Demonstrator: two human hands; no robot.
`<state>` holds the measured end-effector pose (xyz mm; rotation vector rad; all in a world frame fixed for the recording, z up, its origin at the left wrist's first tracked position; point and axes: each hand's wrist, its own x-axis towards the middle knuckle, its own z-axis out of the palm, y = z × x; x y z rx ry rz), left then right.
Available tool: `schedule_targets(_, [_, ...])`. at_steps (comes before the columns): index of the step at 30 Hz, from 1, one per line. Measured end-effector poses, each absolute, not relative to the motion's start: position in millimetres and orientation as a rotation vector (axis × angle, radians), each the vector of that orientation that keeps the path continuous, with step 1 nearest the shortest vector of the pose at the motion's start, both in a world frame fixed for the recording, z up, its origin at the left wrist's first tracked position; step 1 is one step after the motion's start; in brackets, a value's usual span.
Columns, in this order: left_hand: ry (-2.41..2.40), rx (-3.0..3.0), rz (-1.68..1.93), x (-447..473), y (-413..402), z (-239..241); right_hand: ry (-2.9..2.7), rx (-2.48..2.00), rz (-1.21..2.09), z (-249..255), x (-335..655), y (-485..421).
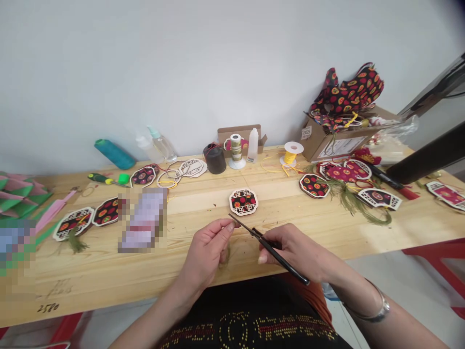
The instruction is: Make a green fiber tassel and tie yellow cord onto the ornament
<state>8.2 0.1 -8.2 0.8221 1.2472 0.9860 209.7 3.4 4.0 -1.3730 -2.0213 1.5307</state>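
A green tuft (pixel 225 255) is pinched in the left hand (pixel 207 249) at the near edge of the table (pixel 109 271). Scissors (pixel 254 233), gripped in the right hand (pixel 296 249) at three o'clock, are pointed at it (blades seemingly closed). Trimming is judged in hand; next, blades opened around the strands are called for.

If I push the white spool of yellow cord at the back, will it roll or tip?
Probably it would slide, not roll: the spool stands upright on a wide flat flange. It looks small, so likely light. Its loose yellow cord lying beside it may drag along.
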Motion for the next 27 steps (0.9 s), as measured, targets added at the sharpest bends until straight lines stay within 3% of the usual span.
schedule_targets(17, [1.263, 0.649, 1.143, -1, 8, -12, -2.103, -1.396, 1.498, 5, 217, -1])
schedule_targets(24, [1.198, 0.614, 1.194, -6, 12, -7, -2.428, -1.42, 1.235, 28, 242, -21])
schedule_targets(27, [1.193, 0.603, 1.182, -5, 12, -6, -2.425, -1.662, 0.965, 29, 259, -25])
